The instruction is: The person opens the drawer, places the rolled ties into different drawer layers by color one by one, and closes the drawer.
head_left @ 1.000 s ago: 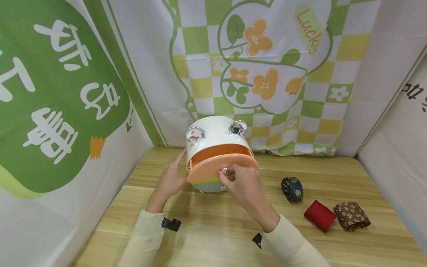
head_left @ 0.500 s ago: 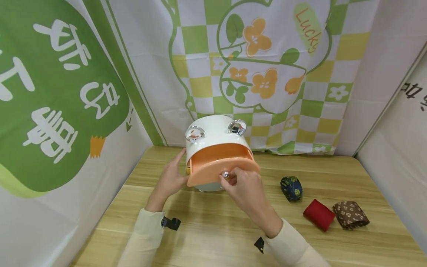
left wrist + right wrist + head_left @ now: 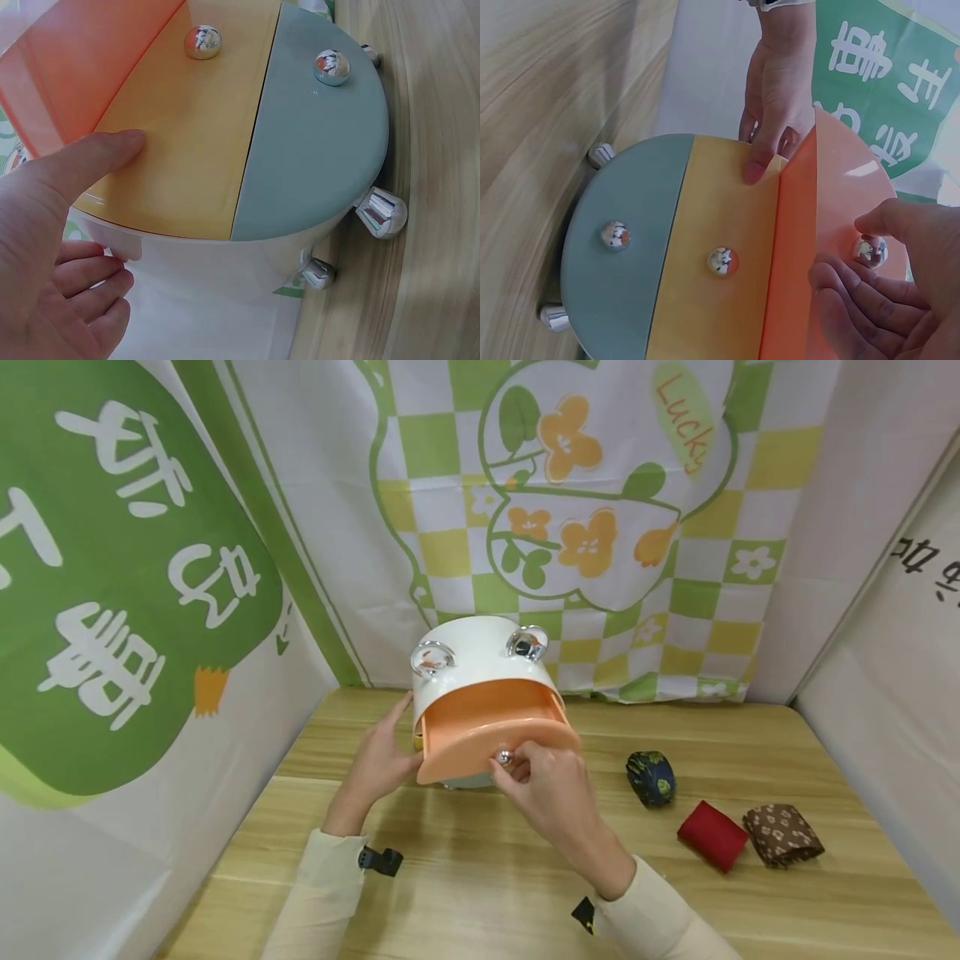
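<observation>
A round white drawer box (image 3: 478,652) with two chrome rings on top stands at the back of the table. Its top drawer, with an orange front (image 3: 457,752), is pulled well out, and the orange inside that shows is bare. My right hand (image 3: 555,789) pinches the silver knob (image 3: 504,758) of this drawer. My left hand (image 3: 375,768) steadies the box's left side, thumb on the yellow drawer front (image 3: 180,135) and fingers curled by the side wall. Below the yellow front, the grey-blue drawer front (image 3: 315,142) is closed.
On the right of the wooden table (image 3: 465,877) lie a dark blue patterned cloth roll (image 3: 651,778), a folded red cloth (image 3: 712,836) and a folded brown flowered cloth (image 3: 783,835). A printed curtain (image 3: 585,527) hangs close behind the box.
The orange drawer has slid farther out toward me, with my right hand moving slightly down on its knob. More of its inside shows. My left hand keeps its place on the box.
</observation>
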`<state>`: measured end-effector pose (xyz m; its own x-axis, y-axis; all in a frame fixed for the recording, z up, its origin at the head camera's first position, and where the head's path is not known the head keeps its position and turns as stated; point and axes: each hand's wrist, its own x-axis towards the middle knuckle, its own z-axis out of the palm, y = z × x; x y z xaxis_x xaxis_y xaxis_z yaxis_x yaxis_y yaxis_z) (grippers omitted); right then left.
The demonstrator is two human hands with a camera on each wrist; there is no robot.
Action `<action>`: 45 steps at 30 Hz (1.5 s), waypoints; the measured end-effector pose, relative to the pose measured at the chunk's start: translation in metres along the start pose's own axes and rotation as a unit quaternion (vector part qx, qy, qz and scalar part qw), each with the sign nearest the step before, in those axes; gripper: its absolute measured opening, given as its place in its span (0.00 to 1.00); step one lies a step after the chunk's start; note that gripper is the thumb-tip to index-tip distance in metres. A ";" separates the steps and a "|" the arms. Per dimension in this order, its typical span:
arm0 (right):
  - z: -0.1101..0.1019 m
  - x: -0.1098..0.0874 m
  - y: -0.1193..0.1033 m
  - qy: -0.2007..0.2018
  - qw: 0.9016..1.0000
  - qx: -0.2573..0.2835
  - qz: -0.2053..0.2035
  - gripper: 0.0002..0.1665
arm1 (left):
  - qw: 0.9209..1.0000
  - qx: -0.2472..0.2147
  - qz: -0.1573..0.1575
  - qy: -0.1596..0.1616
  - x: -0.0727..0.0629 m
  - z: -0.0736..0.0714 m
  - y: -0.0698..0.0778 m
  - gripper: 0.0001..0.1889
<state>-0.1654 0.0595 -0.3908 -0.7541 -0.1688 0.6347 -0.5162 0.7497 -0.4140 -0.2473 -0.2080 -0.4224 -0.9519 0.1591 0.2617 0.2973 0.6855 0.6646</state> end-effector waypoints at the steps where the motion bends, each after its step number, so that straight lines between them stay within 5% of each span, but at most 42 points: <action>1: 0.000 0.000 0.000 0.000 1.000 0.000 -0.001 0.14 | 1.000 0.001 0.000 0.001 0.000 0.000 0.000 0.56; 21: -0.017 -0.032 0.032 0.007 0.999 -0.027 -0.021 0.13 | 1.000 0.002 0.000 -0.003 0.003 0.000 0.000 0.55; 33: -0.053 -0.054 0.068 -0.049 0.994 -0.086 0.044 0.23 | 1.000 -0.002 -0.014 -0.005 0.001 -0.002 -0.003 0.55; 45: -0.097 -0.086 0.117 -0.112 0.979 -0.121 0.121 0.33 | 1.000 -0.002 -0.011 -0.007 0.000 0.002 -0.003 0.55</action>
<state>-0.1216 0.2240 -0.4310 -0.9265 -0.0826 0.3671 -0.2202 0.9101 -0.3511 -0.2481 -0.2092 -0.4258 -0.9590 0.1550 0.2371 0.2772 0.6854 0.6733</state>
